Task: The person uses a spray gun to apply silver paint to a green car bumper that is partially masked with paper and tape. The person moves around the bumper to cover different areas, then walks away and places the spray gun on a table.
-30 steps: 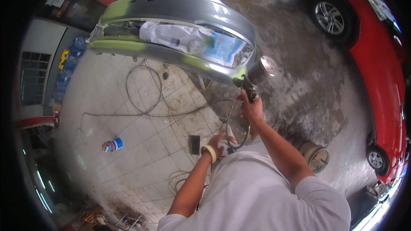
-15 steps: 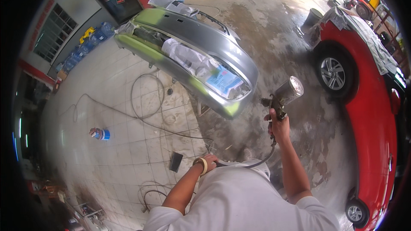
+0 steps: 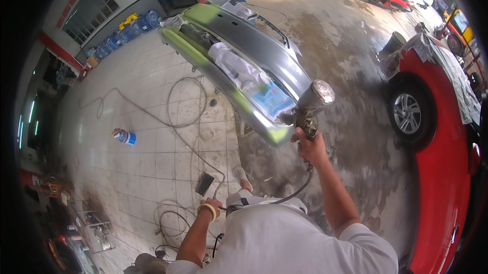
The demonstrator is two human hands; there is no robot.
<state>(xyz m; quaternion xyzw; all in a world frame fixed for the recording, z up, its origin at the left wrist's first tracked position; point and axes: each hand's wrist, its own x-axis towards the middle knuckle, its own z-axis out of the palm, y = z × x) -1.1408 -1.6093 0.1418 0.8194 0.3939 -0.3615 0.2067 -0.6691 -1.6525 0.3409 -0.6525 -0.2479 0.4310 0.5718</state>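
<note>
By edge of bumper (image 3: 259, 53), right hand (image 3: 311, 149) gripping spray gun (image 3: 306, 119), wide floor (image 3: 363, 132) rightward

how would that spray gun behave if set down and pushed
The spray gun would likely tip easily, as its bulky cup juts beyond the right hand. It may also get tugged, since the hose trails from it.

The car bumper (image 3: 256, 43) was silver-grey with yellow-green patches; the car (image 3: 442, 177) was red, the T-shirt (image 3: 290, 238) plain off-white.
</note>
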